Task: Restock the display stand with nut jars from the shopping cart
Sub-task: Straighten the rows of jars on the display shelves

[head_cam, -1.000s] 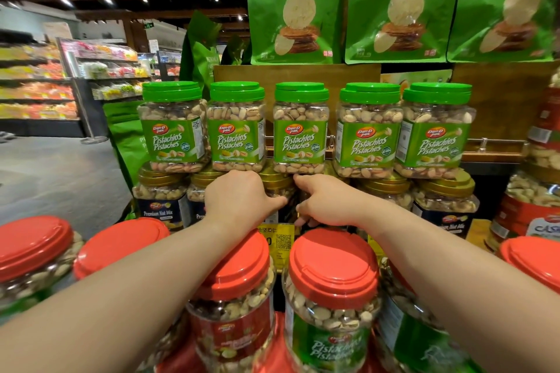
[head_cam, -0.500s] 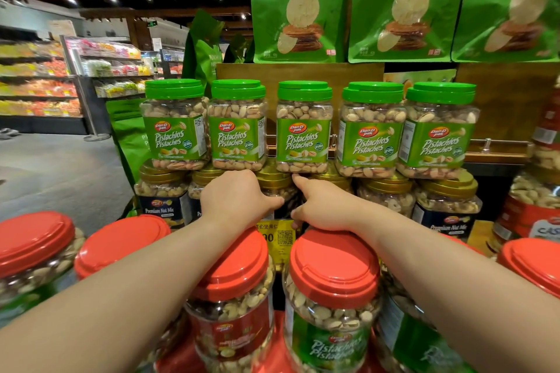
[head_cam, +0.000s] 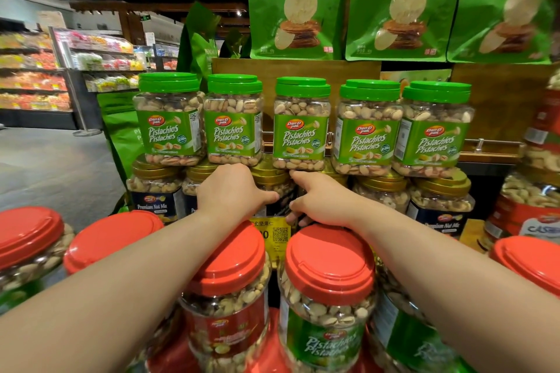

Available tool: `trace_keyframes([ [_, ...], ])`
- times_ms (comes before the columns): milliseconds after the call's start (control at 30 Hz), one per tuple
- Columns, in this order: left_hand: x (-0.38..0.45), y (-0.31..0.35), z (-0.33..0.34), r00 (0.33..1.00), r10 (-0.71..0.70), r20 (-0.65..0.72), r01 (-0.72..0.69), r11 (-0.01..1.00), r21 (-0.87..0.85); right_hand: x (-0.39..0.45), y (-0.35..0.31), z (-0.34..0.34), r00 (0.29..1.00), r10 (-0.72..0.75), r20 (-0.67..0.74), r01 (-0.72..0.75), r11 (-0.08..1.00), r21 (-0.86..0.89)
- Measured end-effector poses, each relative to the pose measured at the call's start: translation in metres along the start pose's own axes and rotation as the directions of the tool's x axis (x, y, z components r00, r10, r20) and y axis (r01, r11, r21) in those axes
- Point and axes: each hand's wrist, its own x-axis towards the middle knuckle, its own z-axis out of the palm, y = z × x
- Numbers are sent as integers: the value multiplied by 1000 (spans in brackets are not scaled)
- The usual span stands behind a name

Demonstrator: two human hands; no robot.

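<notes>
On the display stand, a gold-lidded Premium Nut Mix jar [head_cam: 269, 175] sits in the middle of the lower row. My left hand [head_cam: 233, 191] curls round its left side with the thumb across the front. My right hand [head_cam: 319, 201] grips its right side, index finger up by the lid. Most of the jar is hidden between the hands. Above it stands a row of green-lidded pistachio jars [head_cam: 300, 127]. Close in front of me are red-lidded nut jars [head_cam: 328, 266], and both forearms reach over them.
More gold-lidded nut mix jars [head_cam: 383, 188] flank the held one. A yellow price tag [head_cam: 274, 233] hangs below it. Green snack bags [head_cam: 298, 3] hang above the stand. Red-labelled cashew jars [head_cam: 539, 191] are stacked at the right. An open aisle floor [head_cam: 45, 175] lies to the left.
Both hands stay on the same gold-lidded jar. They have shifted only slightly up and left in view.
</notes>
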Motion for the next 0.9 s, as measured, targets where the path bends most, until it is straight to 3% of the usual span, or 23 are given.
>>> trace_keyframes([
  [433,2,-8,1,997,50,65,-47,998,-34,2,1,2,1000,-18,4,17,998,62],
  [733,4,-11,0,990,16,142,-3,996,-86,2,2,0,999,-36,-21,35,999,-33],
  [900,7,-13,3,989,20,145,-2,992,-126,0,-2,-2,994,-107,-28,98,965,-243],
])
